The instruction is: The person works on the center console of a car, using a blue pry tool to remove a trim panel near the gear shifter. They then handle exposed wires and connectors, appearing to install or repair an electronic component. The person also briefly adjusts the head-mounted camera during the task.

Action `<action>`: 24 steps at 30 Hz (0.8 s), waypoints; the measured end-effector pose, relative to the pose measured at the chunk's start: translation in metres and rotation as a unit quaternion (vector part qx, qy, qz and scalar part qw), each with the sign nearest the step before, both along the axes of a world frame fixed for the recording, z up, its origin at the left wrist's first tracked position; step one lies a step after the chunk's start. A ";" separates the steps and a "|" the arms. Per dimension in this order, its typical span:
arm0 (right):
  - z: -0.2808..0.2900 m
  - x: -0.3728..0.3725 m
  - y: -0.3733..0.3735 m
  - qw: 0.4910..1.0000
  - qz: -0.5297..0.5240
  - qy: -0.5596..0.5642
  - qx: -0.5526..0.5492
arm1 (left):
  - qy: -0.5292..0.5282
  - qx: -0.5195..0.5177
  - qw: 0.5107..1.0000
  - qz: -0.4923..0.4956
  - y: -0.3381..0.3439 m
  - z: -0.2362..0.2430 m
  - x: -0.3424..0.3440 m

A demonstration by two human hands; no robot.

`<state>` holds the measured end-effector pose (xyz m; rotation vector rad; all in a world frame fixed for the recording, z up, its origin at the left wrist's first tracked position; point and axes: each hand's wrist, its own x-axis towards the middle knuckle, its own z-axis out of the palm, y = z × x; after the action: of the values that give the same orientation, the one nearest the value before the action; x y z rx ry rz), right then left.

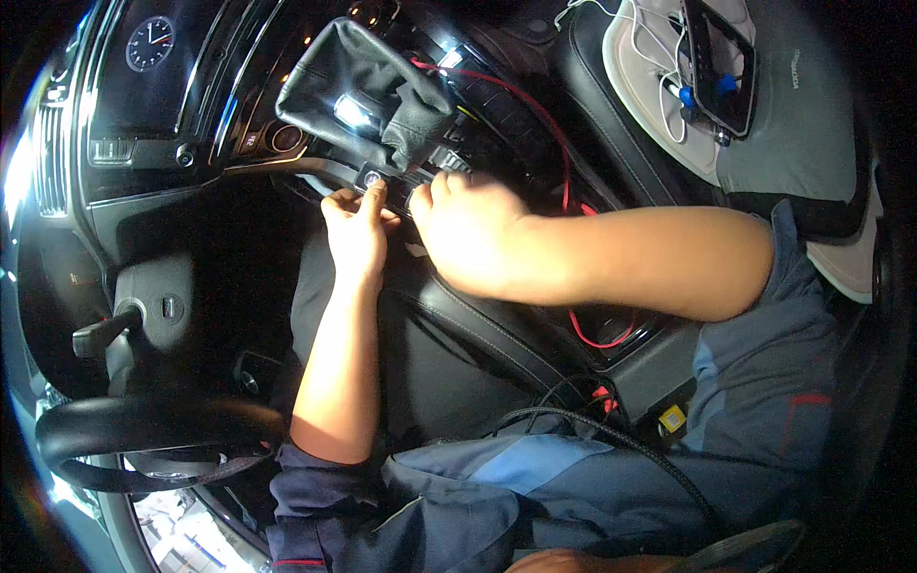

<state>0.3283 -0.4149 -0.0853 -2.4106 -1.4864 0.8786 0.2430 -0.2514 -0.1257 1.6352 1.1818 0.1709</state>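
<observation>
beside a dark dashboard (143, 205), the left hand (358, 234) pinches the trim (367, 175) near the boot (342, 81), the right hand (468, 229) sits alongside, its grip impossible to tell, and fitting or freeing the trim seems underway, probably calling next for even pressure.

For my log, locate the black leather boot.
In the head view, the black leather boot is left of centre near the top, just above the left hand, right of the round clock.
</observation>
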 end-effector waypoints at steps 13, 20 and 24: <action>0.014 0.110 -0.009 0.996 0.057 -0.057 -0.024 | 0.090 0.076 0.992 -0.047 0.004 0.003 0.002; 0.031 0.132 -0.018 0.989 -0.101 0.041 0.098 | 0.137 0.163 0.974 -0.081 0.003 0.009 0.004; 0.027 0.134 -0.017 0.993 -0.091 0.044 0.060 | 0.134 0.241 0.958 -0.074 -0.004 0.015 0.001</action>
<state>0.4625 -0.4320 -0.0578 -2.3430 -1.2293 0.8209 0.2442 -0.2552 -0.1107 2.2246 1.2782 0.1524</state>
